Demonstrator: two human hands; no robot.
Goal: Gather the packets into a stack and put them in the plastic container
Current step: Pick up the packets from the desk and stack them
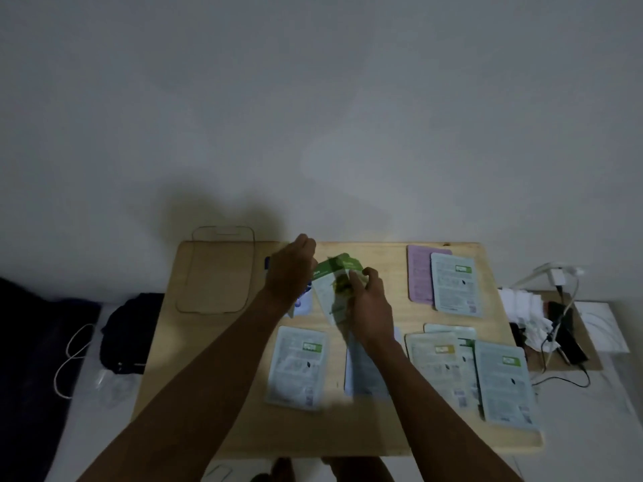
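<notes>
My right hand (369, 307) grips a green-topped packet (334, 283), blurred and lifted above the middle of the wooden table (382, 433). My left hand (290, 269) hovers just left of it with fingers curled over a blue-and-white packet (302, 304); whether it holds anything I cannot tell. A clear plastic container (217, 269) stands at the table's far left. Pale packets lie flat: one near front centre (297, 367), one under my right forearm (365, 380), several overlapping at front right (501, 384), and a pale one (455, 283) over a purple one (419, 276) at the back right.
A dark bag (128, 332) and a white cable (71, 360) lie left of the table. To the right sit a charger, cables and a dark device (563, 328) on a board. A plain wall rises behind the table.
</notes>
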